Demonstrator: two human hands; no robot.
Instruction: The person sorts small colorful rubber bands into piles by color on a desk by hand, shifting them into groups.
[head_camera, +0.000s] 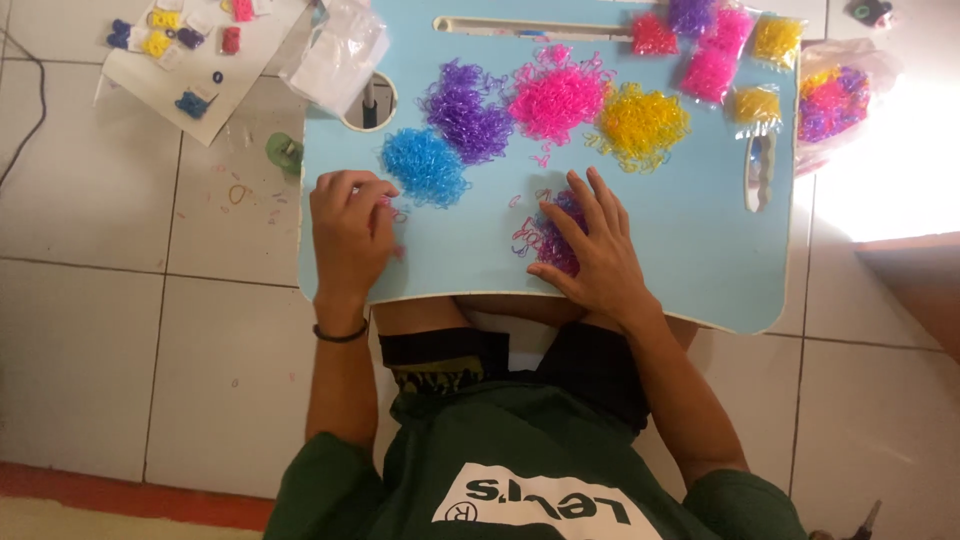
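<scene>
On a light-blue lap table (690, 250) resting over the person's knees, small elastic bands lie sorted into loose heaps by colour: a blue heap (425, 165) nearest the left hand, a purple heap (465, 108) above it, a pink heap (556, 97) in the middle and a yellow heap (640, 125) to the right, the purple touching both the blue and the pink. The left hand (350, 232) sits at the table's left edge just beside the blue heap, its fingers curled in and pinched together on what looks like a few small bands, though these are too tiny to make out for certain. The right hand (590, 250) lies flat, fingers spread and released, pressing down on a small mixed pile of purple and pink bands (545, 240) near the front of the table; a few strays lie scattered between the two hands. Along the table's far right corner sit small clear packets of bands (715, 60) in pink, purple and yellow, and a larger bag of mixed bands (835, 100) rests just off the table's right edge. On the tiled floor (100, 300) to the left lies a white sheet (150, 75) bearing little coloured pieces, with an empty-looking clear plastic bag (340, 50) overlapping the table's upper left corner.
</scene>
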